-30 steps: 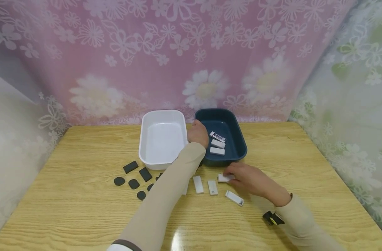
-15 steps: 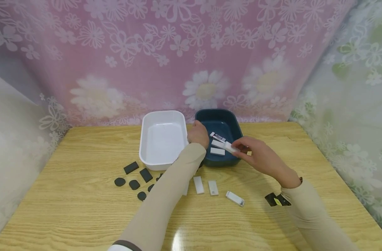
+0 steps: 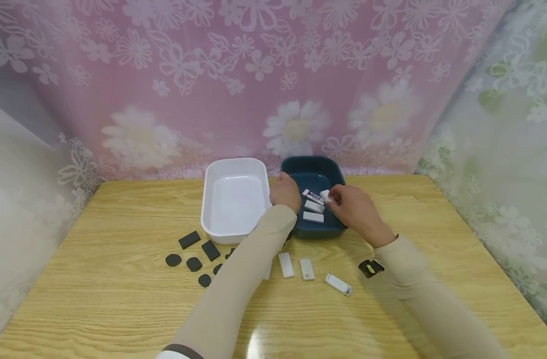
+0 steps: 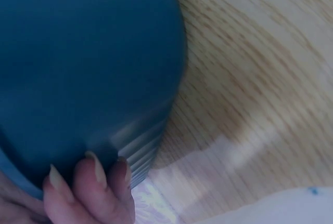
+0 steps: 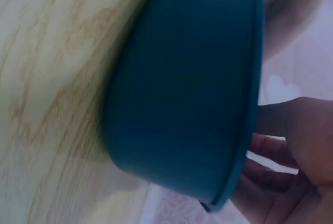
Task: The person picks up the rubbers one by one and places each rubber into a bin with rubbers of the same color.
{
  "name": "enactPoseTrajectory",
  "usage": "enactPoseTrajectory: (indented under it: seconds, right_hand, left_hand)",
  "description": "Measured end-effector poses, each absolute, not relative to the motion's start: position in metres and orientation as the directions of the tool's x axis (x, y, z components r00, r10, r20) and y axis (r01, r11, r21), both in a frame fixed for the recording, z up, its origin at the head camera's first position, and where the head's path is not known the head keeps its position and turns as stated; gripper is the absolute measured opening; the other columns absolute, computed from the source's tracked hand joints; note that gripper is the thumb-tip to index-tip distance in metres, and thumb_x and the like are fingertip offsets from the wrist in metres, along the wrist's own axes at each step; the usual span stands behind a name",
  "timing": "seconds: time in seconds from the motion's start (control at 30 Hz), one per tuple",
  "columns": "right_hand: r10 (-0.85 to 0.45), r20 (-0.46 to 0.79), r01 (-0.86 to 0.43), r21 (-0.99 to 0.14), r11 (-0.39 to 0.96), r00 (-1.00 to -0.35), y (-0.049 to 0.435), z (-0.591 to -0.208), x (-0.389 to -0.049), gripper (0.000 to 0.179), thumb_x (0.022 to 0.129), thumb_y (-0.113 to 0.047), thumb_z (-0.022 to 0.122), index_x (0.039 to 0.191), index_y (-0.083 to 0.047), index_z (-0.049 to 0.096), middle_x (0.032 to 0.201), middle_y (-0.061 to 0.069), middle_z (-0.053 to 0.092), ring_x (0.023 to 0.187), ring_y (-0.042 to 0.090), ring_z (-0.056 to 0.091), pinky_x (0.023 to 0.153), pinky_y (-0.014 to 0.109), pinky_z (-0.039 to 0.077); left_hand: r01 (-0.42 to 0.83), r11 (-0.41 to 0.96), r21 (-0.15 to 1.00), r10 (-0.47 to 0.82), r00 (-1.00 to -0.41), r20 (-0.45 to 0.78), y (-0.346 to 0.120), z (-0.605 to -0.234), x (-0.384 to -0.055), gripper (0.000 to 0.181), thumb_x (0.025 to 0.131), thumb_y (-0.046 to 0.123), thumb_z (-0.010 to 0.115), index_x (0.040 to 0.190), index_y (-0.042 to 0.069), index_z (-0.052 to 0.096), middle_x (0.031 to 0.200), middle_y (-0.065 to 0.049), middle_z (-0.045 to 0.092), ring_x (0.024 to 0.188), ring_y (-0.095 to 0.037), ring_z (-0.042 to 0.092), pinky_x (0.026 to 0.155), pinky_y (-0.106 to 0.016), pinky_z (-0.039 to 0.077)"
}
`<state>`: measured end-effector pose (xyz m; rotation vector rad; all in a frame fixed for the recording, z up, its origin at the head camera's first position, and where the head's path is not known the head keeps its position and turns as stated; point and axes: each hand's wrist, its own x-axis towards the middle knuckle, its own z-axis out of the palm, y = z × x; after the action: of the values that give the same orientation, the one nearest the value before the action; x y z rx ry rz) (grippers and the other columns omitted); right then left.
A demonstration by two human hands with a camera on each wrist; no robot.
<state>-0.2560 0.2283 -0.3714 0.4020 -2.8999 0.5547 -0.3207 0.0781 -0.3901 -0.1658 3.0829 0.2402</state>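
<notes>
A dark blue rectangular basin (image 3: 320, 232) stands at the back of the table. My left hand (image 3: 285, 193) holds its left side; in the left wrist view the curled fingers (image 4: 99, 187) lie against the basin's outer wall (image 4: 83, 63). Over the basin's right part, my right hand (image 3: 356, 209) pinches a white eraser (image 3: 325, 196) between thumb and fingers. Three more erasers lie inside, one with a dark printed sleeve (image 3: 312, 196). In the right wrist view the basin's wall hides the eraser and the fingertips of my right hand (image 5: 307, 151).
A white basin (image 3: 235, 234) stands left of the blue one. In front of them lie white erasers (image 3: 286, 265), one at the right (image 3: 338, 284), and several black pieces, some rectangular (image 3: 211, 250), some rounded (image 3: 194, 264). My left sleeve (image 3: 237, 279) covers part of this group.
My right hand has picked up a white eraser in front of the blue basin and carried it up and over the rim. My left hand has stayed at the basin's side.
</notes>
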Motion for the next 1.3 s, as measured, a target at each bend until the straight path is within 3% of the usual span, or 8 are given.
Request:
enactPoseTrajectory:
  seconds: [0.23,0.47,0.77,1.0,1.3]
  right_hand:
    - [-0.196,0.148,-0.23,-0.271,0.935,-0.969,0.219,-0.38,-0.262,0.017,0.088,-0.013,0.064,0.094,0.003,0.066,0.084,0.014,0.065,0.07,0.027,0.059,0.065,0.046,0.049]
    - [-0.147,0.142,-0.171,-0.179,0.969,-0.979,0.211,-0.384,-0.266,0.015,0.082,-0.006,0.061,0.068,-0.003,0.057,0.067,0.014,0.058,0.06,0.031,0.059,0.05,0.046,0.045]
    - [-0.077,0.056,-0.082,-0.091,0.992,-0.995,0.199,-0.384,-0.27,0.009,0.083,-0.002,0.056,0.08,0.004,0.062,0.078,0.021,0.063,0.066,0.035,0.063,0.052,0.049,0.05]
    - [-0.083,-0.022,-0.08,-0.111,0.991,-0.996,0.207,-0.388,-0.269,0.011,0.083,-0.002,0.056,0.086,0.008,0.06,0.083,0.024,0.064,0.073,0.037,0.064,0.06,0.051,0.051]
    - [-0.263,-0.115,-0.244,-0.152,0.958,-0.958,0.21,-0.379,-0.268,0.016,0.089,-0.001,0.05,0.075,0.005,0.053,0.072,0.021,0.055,0.07,0.037,0.062,0.061,0.048,0.051]
  left_hand:
    - [-0.098,0.985,0.14,-0.092,-0.994,-0.051,0.078,-0.391,-0.32,0.048,0.096,0.031,0.053,0.129,-0.002,0.04,0.067,-0.003,0.063,0.055,-0.013,0.061,0.042,-0.029,0.046]
    - [-0.095,0.987,0.128,-0.09,-0.995,-0.045,0.078,-0.394,-0.322,0.047,0.097,0.031,0.052,0.129,-0.002,0.04,0.069,-0.003,0.063,0.056,-0.013,0.061,0.044,-0.029,0.046]
    - [-0.117,0.982,0.147,-0.109,-0.992,-0.061,0.079,-0.392,-0.322,0.049,0.096,0.031,0.054,0.128,-0.002,0.039,0.069,-0.004,0.062,0.052,-0.013,0.059,0.043,-0.029,0.047]
    - [-0.09,0.984,0.153,-0.082,-0.995,-0.056,0.081,-0.392,-0.316,0.048,0.096,0.03,0.054,0.13,-0.002,0.04,0.073,-0.004,0.066,0.058,-0.013,0.062,0.044,-0.028,0.047]
    - [-0.095,0.987,0.129,-0.092,-0.995,-0.03,0.078,-0.389,-0.316,0.047,0.096,0.03,0.055,0.127,-0.003,0.042,0.066,-0.003,0.063,0.053,-0.012,0.06,0.045,-0.028,0.048]
